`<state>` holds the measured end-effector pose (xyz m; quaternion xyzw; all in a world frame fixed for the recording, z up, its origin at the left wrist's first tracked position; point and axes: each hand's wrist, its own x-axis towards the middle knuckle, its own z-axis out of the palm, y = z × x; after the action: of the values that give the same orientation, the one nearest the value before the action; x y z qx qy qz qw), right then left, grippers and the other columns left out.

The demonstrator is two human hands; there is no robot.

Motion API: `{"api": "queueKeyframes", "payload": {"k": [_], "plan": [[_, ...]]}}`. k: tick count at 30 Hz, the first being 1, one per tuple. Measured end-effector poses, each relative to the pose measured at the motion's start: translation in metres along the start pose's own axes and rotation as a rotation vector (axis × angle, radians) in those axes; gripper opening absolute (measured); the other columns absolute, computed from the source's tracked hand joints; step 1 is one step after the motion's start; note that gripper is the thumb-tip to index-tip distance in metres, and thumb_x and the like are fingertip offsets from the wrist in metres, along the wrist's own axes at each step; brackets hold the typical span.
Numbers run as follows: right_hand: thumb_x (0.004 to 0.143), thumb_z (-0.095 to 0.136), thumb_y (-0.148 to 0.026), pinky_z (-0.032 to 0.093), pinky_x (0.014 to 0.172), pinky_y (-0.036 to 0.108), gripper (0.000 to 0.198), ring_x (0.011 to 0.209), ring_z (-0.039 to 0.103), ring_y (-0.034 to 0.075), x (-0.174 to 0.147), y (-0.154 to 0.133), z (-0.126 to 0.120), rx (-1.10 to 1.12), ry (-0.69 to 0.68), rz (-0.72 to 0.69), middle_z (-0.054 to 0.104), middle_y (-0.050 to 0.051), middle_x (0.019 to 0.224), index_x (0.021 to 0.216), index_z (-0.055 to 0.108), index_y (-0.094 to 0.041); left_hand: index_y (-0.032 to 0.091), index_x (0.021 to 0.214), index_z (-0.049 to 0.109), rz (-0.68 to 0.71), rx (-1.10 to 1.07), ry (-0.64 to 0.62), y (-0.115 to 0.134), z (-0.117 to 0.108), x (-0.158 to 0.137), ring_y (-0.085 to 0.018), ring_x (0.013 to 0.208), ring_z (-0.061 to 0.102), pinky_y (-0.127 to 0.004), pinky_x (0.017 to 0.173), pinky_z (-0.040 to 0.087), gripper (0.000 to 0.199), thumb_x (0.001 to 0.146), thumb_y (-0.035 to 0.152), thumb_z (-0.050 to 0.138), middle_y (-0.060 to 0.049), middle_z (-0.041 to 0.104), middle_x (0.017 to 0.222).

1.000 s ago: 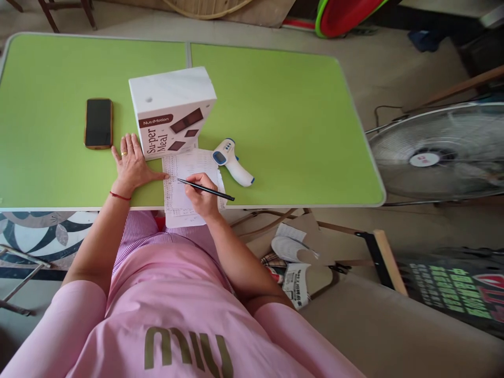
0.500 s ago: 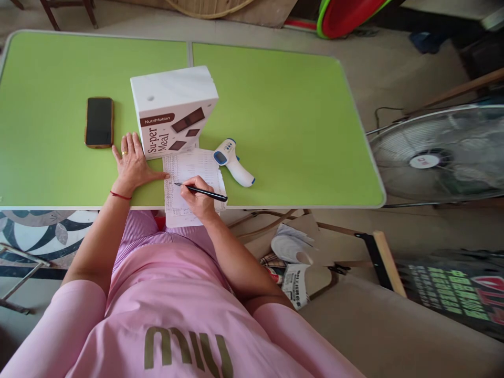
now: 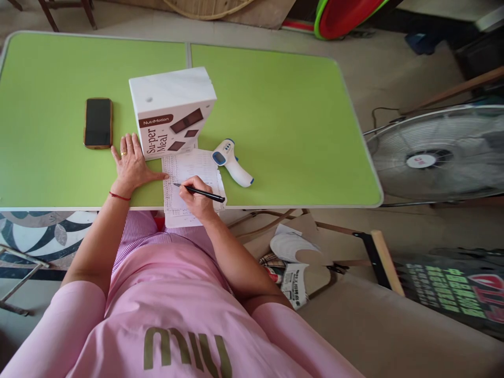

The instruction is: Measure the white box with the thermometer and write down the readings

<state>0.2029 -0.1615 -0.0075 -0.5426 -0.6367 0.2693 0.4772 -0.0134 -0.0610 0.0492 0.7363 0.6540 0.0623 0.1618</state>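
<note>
My right hand [image 3: 197,198] grips a black pen [image 3: 210,196], its tip at the writing on a sheet of paper [image 3: 197,164]. Handwritten lines fill the left part of the sheet, and its lower end hangs past the table edge. My left hand [image 3: 132,165] lies flat with fingers spread, thumb on the sheet's left edge. Just beyond it stands a white box [image 3: 173,113] printed "NutriMotion Su-per Meal", resting over the top of the paper. A white and blue infrared thermometer [image 3: 233,163] lies to the right of the sheet.
A phone [image 3: 98,122] in a brown case lies left of the box on the green table [image 3: 283,126]. A large fan [image 3: 425,157] stands beyond the table's right end. Below right is a folding chair [image 3: 354,299] with papers [image 3: 293,245] near it.
The view has shifted very slightly. Both hands, the pen and the things on the table stay practically where they were.
</note>
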Motion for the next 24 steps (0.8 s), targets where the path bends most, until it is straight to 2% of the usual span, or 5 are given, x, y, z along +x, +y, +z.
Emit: {"api": "queueKeyframes", "payload": {"k": [7, 15, 24], "plan": [[0.097, 0.066, -0.046, 0.053, 0.065, 0.030, 0.024, 0.064, 0.058, 0.018, 0.0013, -0.0023, 0.0008, -0.008, 0.043, 0.061, 0.062, -0.004, 0.070, 0.083, 0.055, -0.031, 0.004, 0.191, 0.016, -0.006, -0.001, -0.009, 0.0029, -0.0036, -0.0017, -0.058, 0.186, 0.011, -0.076, 0.150, 0.006, 0.168, 0.069, 0.085, 0.098, -0.033, 0.015, 0.197], [0.096, 0.067, -0.044, 0.053, 0.064, 0.030, 0.024, 0.063, 0.056, 0.017, 0.0021, -0.0031, -0.0006, 0.003, 0.008, 0.061, 0.060, -0.004, 0.068, 0.081, 0.054, -0.030, 0.005, 0.192, 0.015, -0.008, 0.003, -0.017, 0.0015, -0.0033, -0.0013, -0.058, 0.186, 0.009, -0.076, 0.150, 0.006, 0.169, 0.069, 0.087, 0.097, -0.033, 0.015, 0.198], [0.099, 0.067, -0.042, 0.052, 0.062, 0.029, 0.023, 0.061, 0.057, 0.017, 0.0016, -0.0005, 0.0010, 0.020, 0.039, 0.035, 0.061, -0.005, 0.068, 0.083, 0.054, -0.030, 0.003, 0.191, 0.017, -0.016, -0.006, -0.011, 0.0027, -0.0045, -0.0019, -0.056, 0.186, 0.010, -0.076, 0.150, 0.006, 0.168, 0.069, 0.085, 0.098, -0.034, 0.014, 0.197]]}}
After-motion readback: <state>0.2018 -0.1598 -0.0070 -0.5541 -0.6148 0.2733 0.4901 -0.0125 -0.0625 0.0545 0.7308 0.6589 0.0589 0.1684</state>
